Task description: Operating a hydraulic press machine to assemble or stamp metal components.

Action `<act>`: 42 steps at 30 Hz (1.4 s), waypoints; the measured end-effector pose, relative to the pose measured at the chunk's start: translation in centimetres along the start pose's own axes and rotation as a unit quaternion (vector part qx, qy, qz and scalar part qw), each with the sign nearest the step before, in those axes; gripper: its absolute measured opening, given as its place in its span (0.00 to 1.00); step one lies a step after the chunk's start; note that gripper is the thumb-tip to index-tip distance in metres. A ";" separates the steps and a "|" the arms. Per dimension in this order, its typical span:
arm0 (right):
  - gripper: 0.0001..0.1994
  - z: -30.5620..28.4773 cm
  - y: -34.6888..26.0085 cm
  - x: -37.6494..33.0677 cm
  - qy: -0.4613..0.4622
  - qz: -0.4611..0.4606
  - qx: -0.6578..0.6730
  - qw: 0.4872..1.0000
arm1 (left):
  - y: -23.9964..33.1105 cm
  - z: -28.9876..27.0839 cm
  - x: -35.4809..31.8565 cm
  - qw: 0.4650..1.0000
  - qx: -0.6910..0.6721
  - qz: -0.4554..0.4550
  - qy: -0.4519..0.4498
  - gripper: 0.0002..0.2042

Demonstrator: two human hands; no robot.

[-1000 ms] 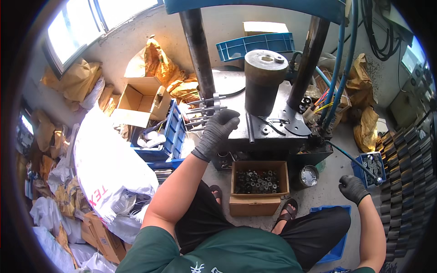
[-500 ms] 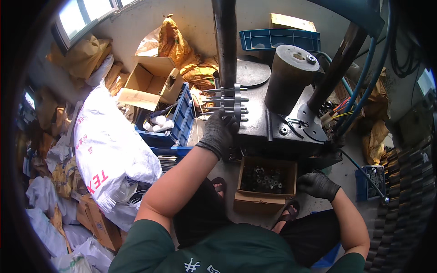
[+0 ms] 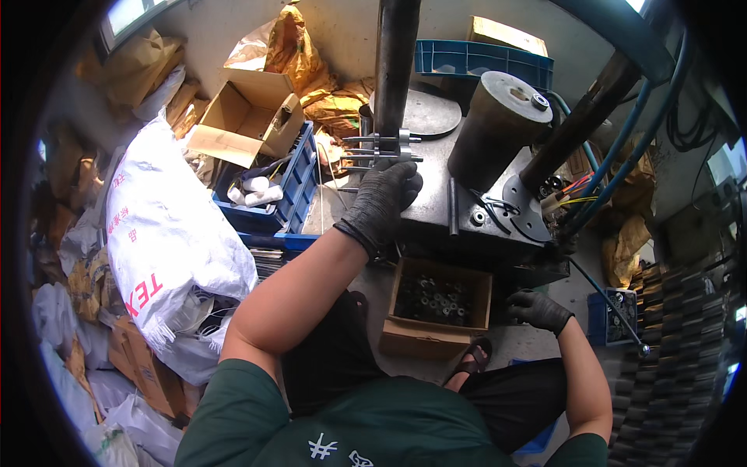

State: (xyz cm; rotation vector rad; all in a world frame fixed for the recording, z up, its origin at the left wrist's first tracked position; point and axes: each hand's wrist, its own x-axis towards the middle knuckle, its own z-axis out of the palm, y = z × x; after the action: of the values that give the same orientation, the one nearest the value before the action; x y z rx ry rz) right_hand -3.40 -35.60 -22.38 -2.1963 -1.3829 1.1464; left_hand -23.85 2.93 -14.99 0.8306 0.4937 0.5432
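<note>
A dark work glove covers each of my hands. My left hand (image 3: pixel 380 204) is closed at the near end of a metal fixture (image 3: pixel 384 148), a small upright assembly crossed by several thin rods. Its fingers cover the lower rods, and the exact grip is partly hidden. The fixture stands at the left edge of a dark metal machine bed (image 3: pixel 436 167), by a thick steel column (image 3: pixel 395 70). Lower right, my right hand (image 3: pixel 541 311) hangs loosely with fingers partly extended, holding nothing visible. Beside it, a cardboard box (image 3: pixel 424 339) contains many small ring-shaped metal parts (image 3: pixel 440 300).
A heavy cylinder (image 3: pixel 502 128) carrying a small ring (image 3: pixel 540 101) rises from the bed. Blue hoses (image 3: pixel 622 148) run at right. At left are a blue crate (image 3: pixel 299 187), an open carton (image 3: pixel 226 144) and a white sack (image 3: pixel 179 241). A thin lever (image 3: pixel 611 303) slants down at right.
My left hand has moved up over the fixture's lower rods, covering more of them. My right hand stays beside the cardboard box with its fingers a little more extended. The whole view has shifted slightly.
</note>
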 end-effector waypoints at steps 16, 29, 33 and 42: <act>0.19 -0.3 -0.5 0.4 0.035 0.108 0.172 0.979 | -1.1 -1.8 1.2 0.821 0.500 0.254 -0.109 0.12; 0.18 1.0 -4.3 4.0 0.160 -0.010 0.128 0.979 | 3.7 0.6 -3.5 0.935 0.044 0.310 -0.167 0.22; 0.15 0.1 -7.2 5.7 0.238 -0.105 -0.201 0.944 | 1.8 1.5 -2.2 0.960 0.086 0.230 -0.135 0.16; 0.13 -1.2 -11.7 14.0 0.408 -0.032 -0.275 0.870 | 0.5 1.5 -0.2 0.977 0.122 0.132 -0.111 0.13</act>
State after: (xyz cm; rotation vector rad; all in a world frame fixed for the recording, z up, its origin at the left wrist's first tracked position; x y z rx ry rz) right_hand -6.64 -17.69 -20.95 -2.4825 -1.4278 -0.2964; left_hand -23.21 2.30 -13.68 1.1873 0.2472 0.6334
